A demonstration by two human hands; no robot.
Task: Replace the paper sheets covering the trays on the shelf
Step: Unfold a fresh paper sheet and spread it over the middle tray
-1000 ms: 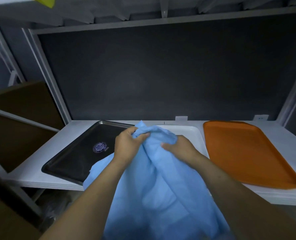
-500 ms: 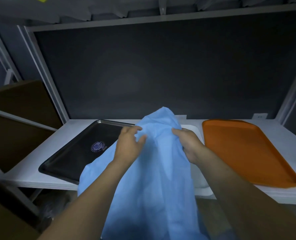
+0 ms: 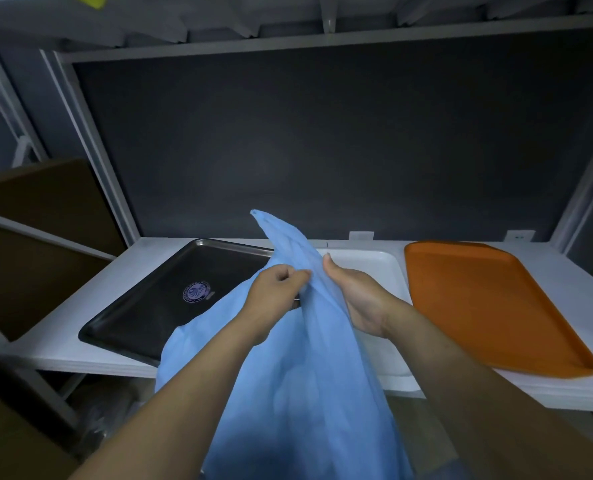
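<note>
While pinching blue sheet (image 3: 302,393) in left hand (image 3: 276,292) and backing it with right hand (image 3: 357,299), fingers hidden, grip impossible to tell, risks tearing it by hard tugging; hangs bunched over shelf (image 3: 56,344) front, before black tray (image 3: 156,306) and white tray (image 3: 368,268), so may settle crooked across 2 trays

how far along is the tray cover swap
Looks done: the black tray, white tray and orange tray lie uncovered on the shelf, so old covers seem removed. In hand: the left hand and right hand hold a bunched blue sheet up over the white tray. Left: spread it flat on a tray, then cover the others; no further sheets are visible.
</note>
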